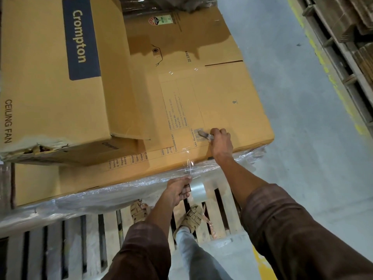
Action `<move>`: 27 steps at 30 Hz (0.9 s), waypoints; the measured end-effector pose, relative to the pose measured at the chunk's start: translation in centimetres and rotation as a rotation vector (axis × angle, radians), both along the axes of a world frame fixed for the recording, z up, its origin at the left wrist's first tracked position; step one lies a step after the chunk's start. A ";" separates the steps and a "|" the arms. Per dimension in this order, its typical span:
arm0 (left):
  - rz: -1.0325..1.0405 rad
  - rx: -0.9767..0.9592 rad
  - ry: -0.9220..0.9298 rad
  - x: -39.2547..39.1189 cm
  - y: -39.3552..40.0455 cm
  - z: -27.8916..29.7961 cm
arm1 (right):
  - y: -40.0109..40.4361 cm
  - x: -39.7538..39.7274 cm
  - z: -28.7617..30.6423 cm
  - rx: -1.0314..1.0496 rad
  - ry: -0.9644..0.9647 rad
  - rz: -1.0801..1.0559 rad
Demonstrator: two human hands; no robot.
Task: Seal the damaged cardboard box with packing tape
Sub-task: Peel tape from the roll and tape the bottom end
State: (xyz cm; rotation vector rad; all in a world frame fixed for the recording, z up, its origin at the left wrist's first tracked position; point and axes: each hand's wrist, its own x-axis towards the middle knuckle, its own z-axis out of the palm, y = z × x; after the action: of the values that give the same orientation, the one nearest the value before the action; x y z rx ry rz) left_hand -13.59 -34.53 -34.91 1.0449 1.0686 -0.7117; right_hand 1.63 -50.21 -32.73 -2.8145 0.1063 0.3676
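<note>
On top of the flat cardboard sheet (pixel 232 102), the right hand (pixel 221 142) grips what looks like a small cutter (pixel 204 135) over the barcode. Nearer, at the plastic-wrapped edge, the left hand (pixel 177 190) holds the clear tape roll (pixel 197 190), a strip stretched up onto the cardboard. Further left sits the damaged Crompton box (pixel 56 87), its near corner torn.

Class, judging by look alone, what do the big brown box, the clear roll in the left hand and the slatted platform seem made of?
Big brown box: matte corrugated cardboard, creased. Clear roll: glossy plastic tape, see-through. Slatted platform: likely pale bare wood.
</note>
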 end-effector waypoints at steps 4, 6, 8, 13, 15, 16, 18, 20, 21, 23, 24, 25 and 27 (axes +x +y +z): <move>0.007 0.033 0.004 0.0 -0.1 0.2 | -1.2 -1.4 0.1 0.153 -0.026 0.047; 0.017 0.047 0.007 0.0 -0.2 0.2 | -2.0 -2.8 0.9 0.227 -0.050 0.191; 0.016 0.063 0.006 0.0 -0.3 0.2 | -2.6 -4.6 1.2 0.205 -0.051 0.367; -0.003 0.095 0.013 0.3 -0.5 0.4 | -4.7 -8.1 -0.1 0.036 0.107 0.671; -0.009 0.097 0.010 0.4 -0.4 0.6 | -5.1 -8.7 -0.2 0.018 0.143 0.702; -0.013 0.099 0.012 0.3 -0.4 0.7 | -5.1 -8.9 0.0 0.005 0.156 0.712; -0.017 0.103 0.017 0.4 -0.5 0.8 | -4.9 -9.1 0.2 -0.016 0.167 0.719; -0.016 0.102 0.023 0.5 -0.7 0.8 | -4.5 -9.3 0.3 -0.019 0.161 0.713; -0.018 0.102 0.026 0.5 -0.7 0.8 | -4.3 -9.4 0.2 -0.018 0.150 0.712; -0.021 0.113 0.029 0.5 -0.7 1.0 | -3.9 -9.6 0.1 -0.024 0.139 0.707; -0.021 0.117 0.032 0.5 -0.8 1.2 | -3.7 -9.8 0.0 -0.032 0.139 0.703; -0.020 0.123 0.034 0.5 -0.7 1.2 | -3.5 -10.0 0.0 -0.040 0.138 0.696; -0.017 0.142 0.027 0.6 -0.7 1.4 | -3.2 -10.4 0.0 -0.040 0.136 0.671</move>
State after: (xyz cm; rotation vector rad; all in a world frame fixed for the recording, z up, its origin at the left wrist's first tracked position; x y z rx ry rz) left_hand -13.01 -35.22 -33.55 1.1695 1.1476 -0.6732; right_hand -8.74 -53.39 -32.72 -2.7835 -0.8237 0.7022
